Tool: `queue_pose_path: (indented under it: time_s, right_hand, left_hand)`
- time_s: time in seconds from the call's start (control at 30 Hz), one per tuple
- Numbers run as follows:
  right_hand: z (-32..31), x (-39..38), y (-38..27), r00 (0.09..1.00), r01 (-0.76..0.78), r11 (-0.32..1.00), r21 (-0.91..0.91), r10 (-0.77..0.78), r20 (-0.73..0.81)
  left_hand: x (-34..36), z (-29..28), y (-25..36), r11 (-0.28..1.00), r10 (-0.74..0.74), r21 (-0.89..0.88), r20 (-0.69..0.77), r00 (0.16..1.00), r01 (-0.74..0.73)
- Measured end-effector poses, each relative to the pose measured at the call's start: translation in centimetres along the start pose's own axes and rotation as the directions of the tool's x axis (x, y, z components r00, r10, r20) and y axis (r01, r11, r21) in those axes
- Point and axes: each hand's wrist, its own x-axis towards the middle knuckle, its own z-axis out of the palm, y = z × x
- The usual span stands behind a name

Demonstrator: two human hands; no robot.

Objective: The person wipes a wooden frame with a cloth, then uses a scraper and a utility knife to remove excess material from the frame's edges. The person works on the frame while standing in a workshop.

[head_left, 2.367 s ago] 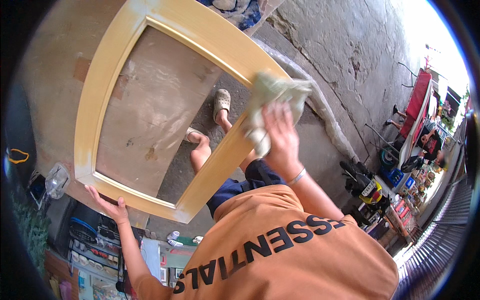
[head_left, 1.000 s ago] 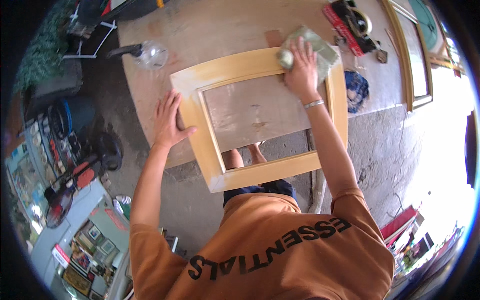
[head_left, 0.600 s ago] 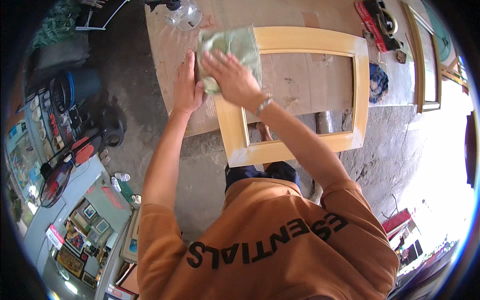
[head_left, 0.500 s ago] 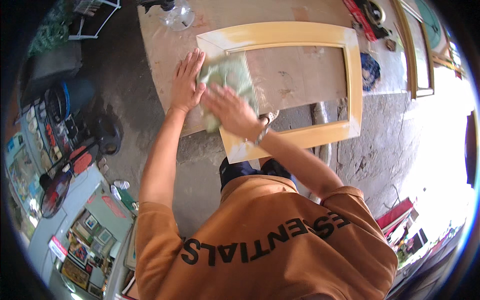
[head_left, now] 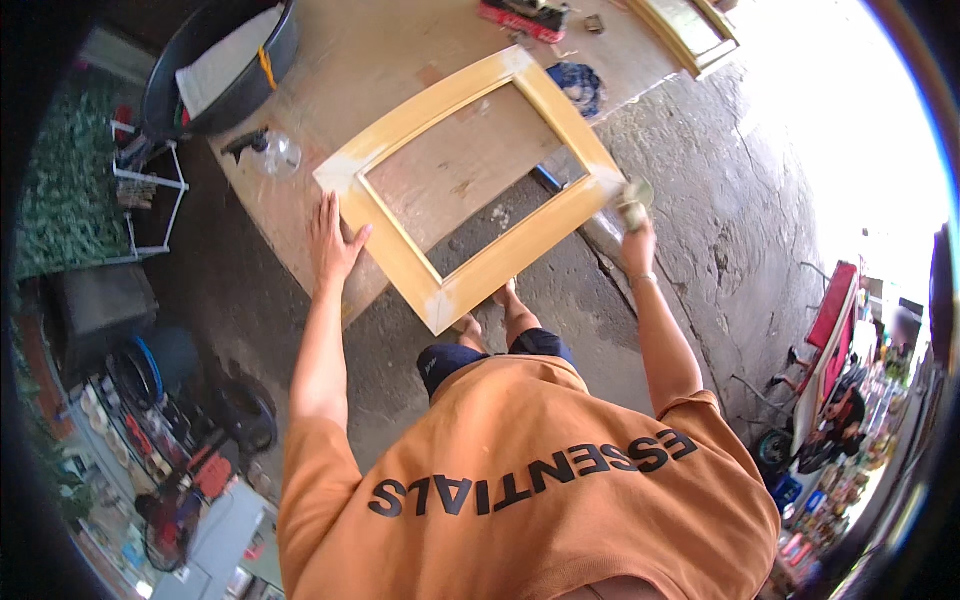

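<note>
A yellow wooden picture frame (head_left: pixel 533 230), pale at its corners, lies tilted on a brown board (head_left: pixel 290 230), overhanging its front edge. My left hand (head_left: pixel 335 240) rests against the frame’s left side near the pale corner, fingers extended and thumb apart. Just beyond the frame’s right corner, my right hand (head_left: pixel 638 245) is closed on a bunched pale green cloth (head_left: pixel 634 205), slightly blurred. A clear bottle with a black trigger (head_left: pixel 282 155) sits on the board left of the frame.
Beyond the frame are a dark tub (head_left: pixel 165 90), a red-and-black box (head_left: pixel 520 22), a blue cloth (head_left: pixel 575 88) and a gilded frame (head_left: pixel 700 55). Left are a white rack (head_left: pixel 165 245) and cluttered shelves (head_left: pixel 120 440). A person (head_left: pixel 845 420) is at the far right beside red furniture.
My right hand has swept from the frame’s left side to past its right corner, bunching the cloth. My left hand stays on the left side. The view has turned, so the frame appears more tilted.
</note>
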Motion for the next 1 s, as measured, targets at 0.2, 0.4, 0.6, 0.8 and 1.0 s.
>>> queue_pose_path:
  time_s: [0.2,0.4,0.6,0.8,1.0]
  right_hand:
    - [-12.6,-1.8,-4.4,0.918,-0.285,0.367,0.885,0.371,0.142]
    - [-17.8,-5.0,-10.0,0.896,-0.416,-0.145,0.898,0.104,0.432]
    - [-20.1,-3.2,-8.3,0.928,-0.366,0.235,0.901,0.017,0.373]
    - [-25.7,-0.6,-2.3,0.985,-0.147,0.712,0.686,0.041,0.168]
    - [-27.6,0.0,5.9,0.906,-0.407,-0.048,0.912,0.103,0.41]
  left_hand:
    - [-5.2,-3.6,10.7,0.753,-0.445,-0.555,-0.036,0.895,0.352]
    - [-4.6,-5.1,30.1,0.256,-0.162,-0.896,0.33,0.93,0.363]
    - [-1.4,-2.2,44.5,-0.428,0.253,-0.736,0.458,0.852,0.524]
    - [-0.7,-0.6,52.1,-0.073,0.023,-0.895,0.439,0.898,0.44]
    - [-2.2,3.1,58.1,0.45,-0.167,-0.826,0.294,0.941,0.338]
